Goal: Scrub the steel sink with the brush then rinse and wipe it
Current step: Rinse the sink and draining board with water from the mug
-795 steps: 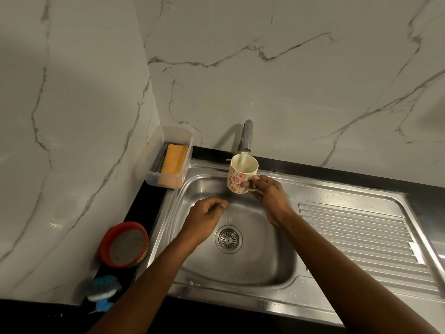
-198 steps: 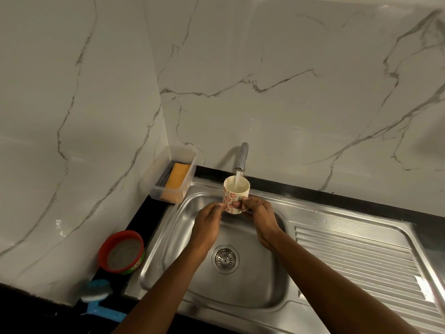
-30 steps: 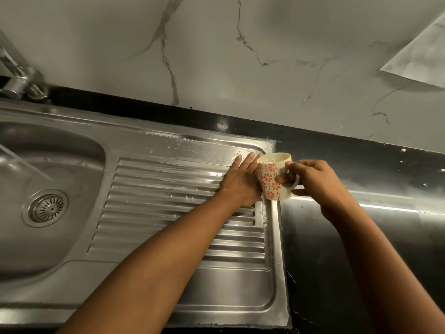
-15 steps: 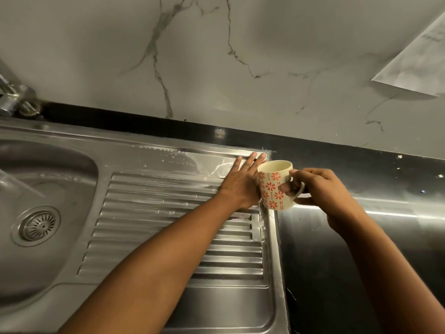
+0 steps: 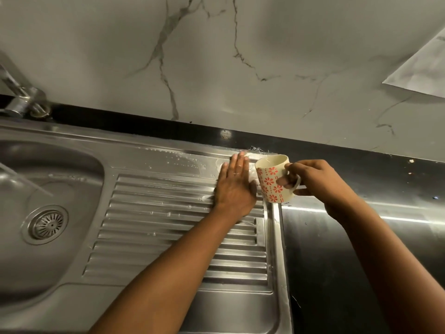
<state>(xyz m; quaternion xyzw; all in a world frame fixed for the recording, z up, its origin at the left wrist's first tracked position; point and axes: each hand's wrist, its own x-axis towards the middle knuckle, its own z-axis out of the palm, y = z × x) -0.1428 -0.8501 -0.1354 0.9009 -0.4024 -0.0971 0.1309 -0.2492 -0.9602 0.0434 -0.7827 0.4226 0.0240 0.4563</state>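
Sink (image 5: 156, 213) 1 | mug (image 5: 272, 182) 1 | left hand (image 5: 234, 189) spread on sink | right hand (image 5: 317, 182) grips mug

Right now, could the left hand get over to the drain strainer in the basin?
Probably yes. The left hand lies flat and empty on the ribbed drainboard, and nothing stands between it and the drain strainer.

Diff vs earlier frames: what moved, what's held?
The mug went from under the tap rightward to the drainboard's far corner. The left hand left the basin and now lies flat on the drainboard, having slid toward the back rim in the last second. Unchanged: the right hand grips the mug's handle.
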